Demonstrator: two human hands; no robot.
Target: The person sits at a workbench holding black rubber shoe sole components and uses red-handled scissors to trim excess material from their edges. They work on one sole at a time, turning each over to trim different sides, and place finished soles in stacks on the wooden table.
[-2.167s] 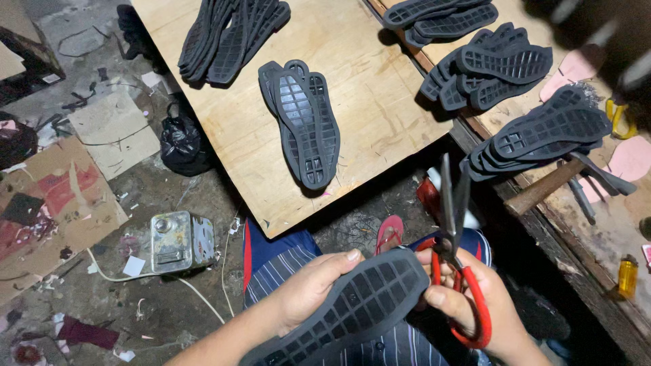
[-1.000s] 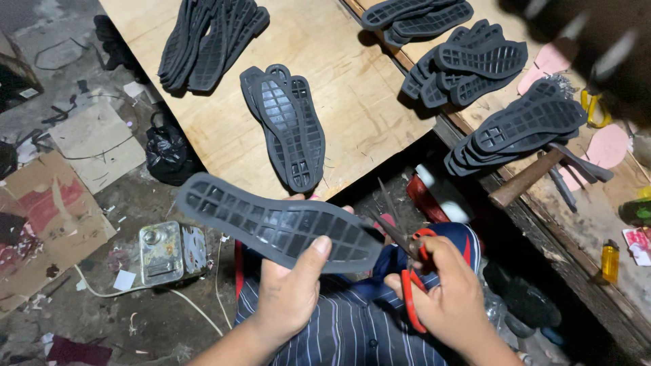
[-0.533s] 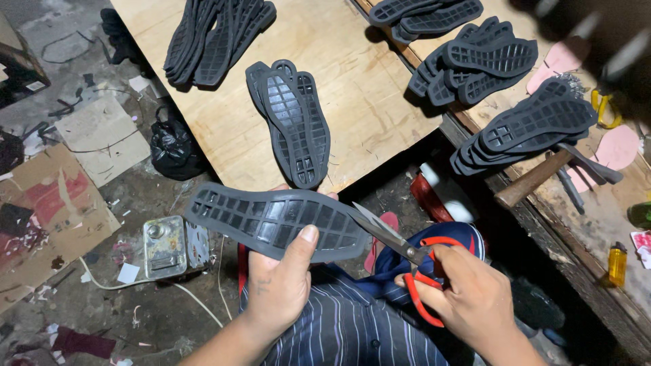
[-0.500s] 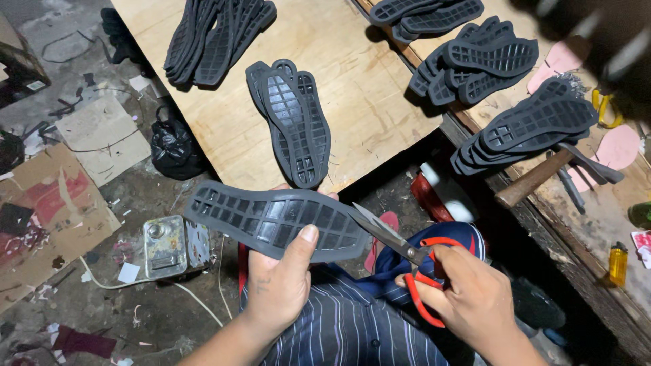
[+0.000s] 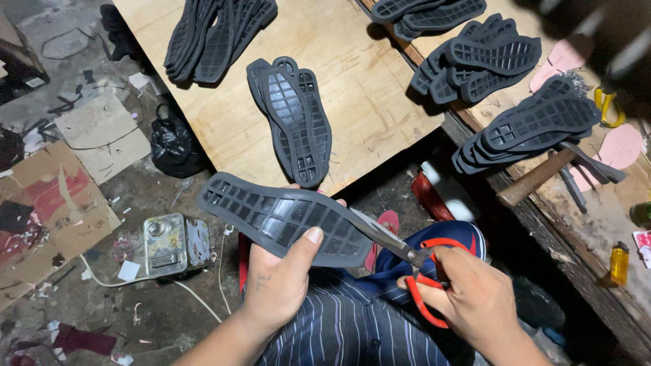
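Left fingers (image 5: pixel 308 238) pinching black sole (image 5: pixel 285 218), right fingers (image 5: pixel 453 261) gripping red scissors (image 5: pixel 413 271)

Hands: two, a left hand (image 5: pixel 274 285) and a right hand (image 5: pixel 475 298).
Scissors (image 5: pixel 413 271), red-handled: one pair, at 5 o'clock.
Rubber sole (image 5: pixel 285 218) in hand: one, at centre.
Soles lying on the tabletop (image 5: pixel 359 88): five heaps, exact number in each cannot be told; one pile (image 5: pixel 217 30) at 11 o'clock, one small pile (image 5: pixel 293 115) at 12, three stacks (image 5: pixel 485 57) at 1 to 2 o'clock.
Hammer (image 5: pixel 549 169): one, at 3 o'clock.
Metal tin (image 5: pixel 173 242) on floor: one, at 9 o'clock.
Black bag (image 5: pixel 175 146): one.
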